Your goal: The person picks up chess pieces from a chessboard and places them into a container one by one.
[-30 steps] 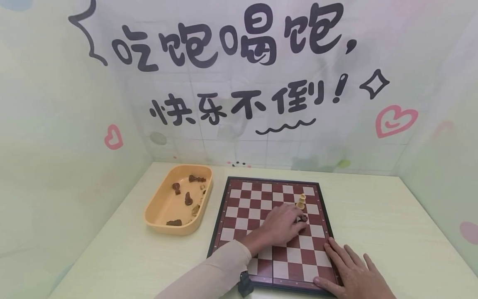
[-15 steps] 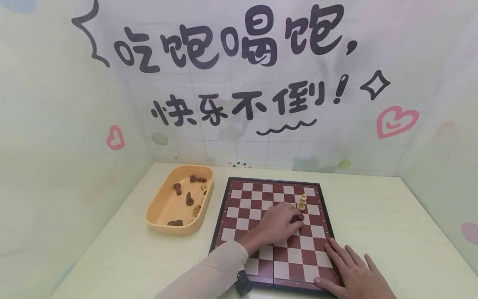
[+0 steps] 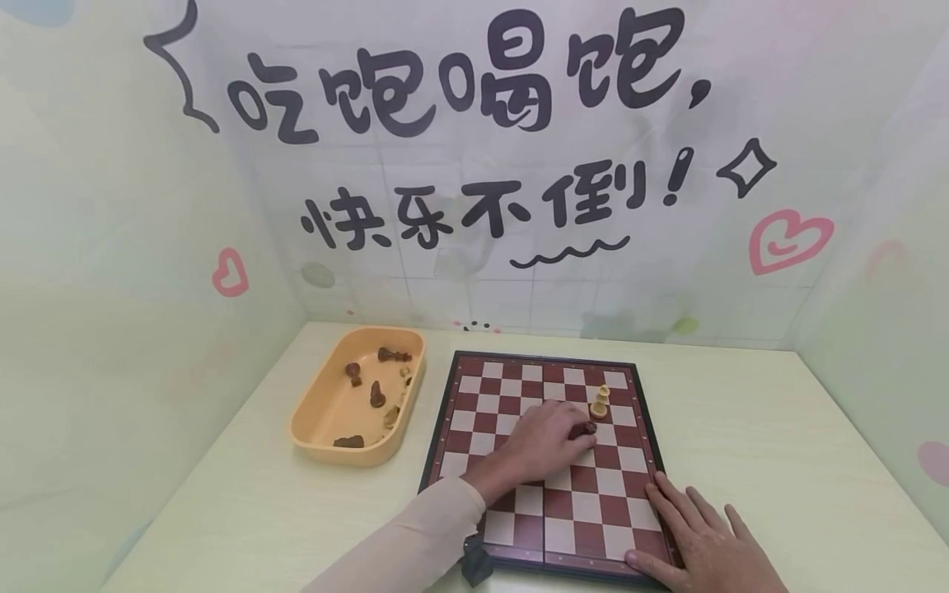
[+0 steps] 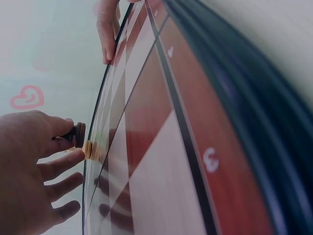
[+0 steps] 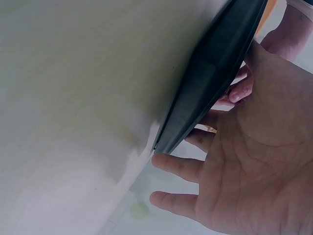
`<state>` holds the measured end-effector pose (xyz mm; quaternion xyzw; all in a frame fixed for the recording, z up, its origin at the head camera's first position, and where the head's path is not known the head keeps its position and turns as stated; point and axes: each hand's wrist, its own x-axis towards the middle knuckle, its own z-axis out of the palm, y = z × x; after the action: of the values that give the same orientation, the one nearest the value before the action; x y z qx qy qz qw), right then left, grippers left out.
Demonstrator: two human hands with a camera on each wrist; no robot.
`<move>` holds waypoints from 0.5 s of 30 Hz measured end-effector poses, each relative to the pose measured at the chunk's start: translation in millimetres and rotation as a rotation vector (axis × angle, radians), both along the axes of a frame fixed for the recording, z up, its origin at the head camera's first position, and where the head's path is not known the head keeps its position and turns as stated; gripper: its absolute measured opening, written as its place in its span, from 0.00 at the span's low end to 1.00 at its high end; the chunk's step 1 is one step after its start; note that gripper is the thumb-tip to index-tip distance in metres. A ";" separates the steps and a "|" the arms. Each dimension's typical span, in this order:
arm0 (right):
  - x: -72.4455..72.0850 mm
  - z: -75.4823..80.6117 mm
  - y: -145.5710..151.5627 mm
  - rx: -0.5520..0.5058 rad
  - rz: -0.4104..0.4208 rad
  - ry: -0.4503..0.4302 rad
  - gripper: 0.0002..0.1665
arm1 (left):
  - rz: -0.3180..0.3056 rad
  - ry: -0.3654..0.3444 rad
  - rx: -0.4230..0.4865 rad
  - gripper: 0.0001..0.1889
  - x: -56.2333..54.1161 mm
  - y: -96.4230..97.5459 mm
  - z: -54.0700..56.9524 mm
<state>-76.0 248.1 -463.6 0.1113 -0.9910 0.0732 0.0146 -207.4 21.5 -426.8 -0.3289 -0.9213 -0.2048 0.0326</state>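
My left hand [image 3: 547,441] reaches over the middle of the chessboard [image 3: 610,515]. Between thumb and index finger it pinches a dark brown chess piece [image 4: 80,134], whose round base faces the board in the left wrist view. The other fingers stretch out loosely below it. Just beyond the fingertips a pale yellow chess piece [image 3: 599,405] stands upright on the board's right half. My right hand [image 3: 708,539] lies at the near right corner, its fingers straight along the board's dark edge [image 5: 210,73] and the thumb on the border.
An orange tray [image 3: 300,436] stands left of the board with dark chess pieces [image 3: 377,394] lying in it and several pale ones along its right wall. A printed sheet [image 3: 460,280] hangs behind the table, with pale walls on both sides.
My left hand has shifted slightly to the left with the dark chess piece, a little away from the pale one. The right hand keeps its place at the board's corner.
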 end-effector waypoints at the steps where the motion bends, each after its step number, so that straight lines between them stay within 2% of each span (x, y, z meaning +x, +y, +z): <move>1: -0.2 -0.9 0.2 0.000 -0.001 0.005 0.57 | 0.003 -0.001 0.000 0.12 -0.2 -0.8 -0.1; 15: -0.6 -2.2 0.5 0.001 -0.009 -0.009 0.58 | 0.008 0.031 -0.010 0.16 -2.0 -12.3 1.9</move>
<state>-76.6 248.5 -465.8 0.1067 -0.9915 0.0732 0.0106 -209.4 9.2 -424.9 -0.3287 -0.9229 -0.1952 0.0461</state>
